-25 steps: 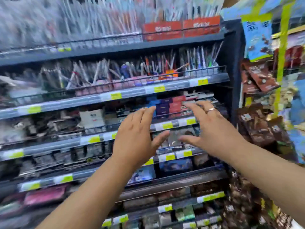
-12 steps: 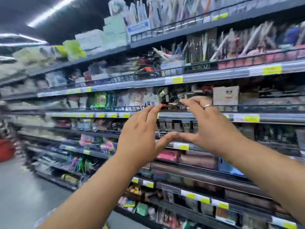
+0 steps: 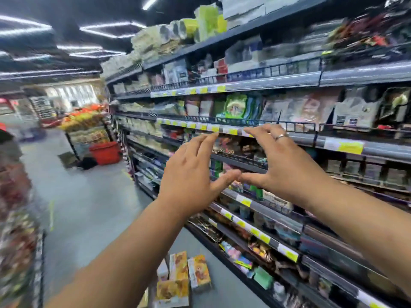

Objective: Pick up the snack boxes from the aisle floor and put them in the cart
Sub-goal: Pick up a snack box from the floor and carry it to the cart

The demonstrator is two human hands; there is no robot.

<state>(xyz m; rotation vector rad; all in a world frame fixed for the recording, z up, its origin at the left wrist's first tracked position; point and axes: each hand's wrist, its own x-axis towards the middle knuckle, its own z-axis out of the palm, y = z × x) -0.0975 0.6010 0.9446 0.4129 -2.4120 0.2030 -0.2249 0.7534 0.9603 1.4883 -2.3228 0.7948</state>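
Snack boxes [image 3: 180, 277] lie heaped on the floor [image 3: 89, 207] at the foot of the shelving [image 3: 382, 152]. My left hand [image 3: 191, 174] and right hand [image 3: 287, 170] hover empty before it, fingers [image 3: 201, 141] straight, thumb tips touching. With the view this blurred, I fear reaching down blind could scatter them.

Snack boxes [image 3: 198, 272] partly behind left forearm [image 3: 124, 252]; left rack [image 3: 17, 230] goods blurred; price tags [image 3: 342, 146] unreadable.

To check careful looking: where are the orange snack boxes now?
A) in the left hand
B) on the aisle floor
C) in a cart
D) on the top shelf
B: the snack boxes sit on the floor; the left hand and right hand hold nothing.
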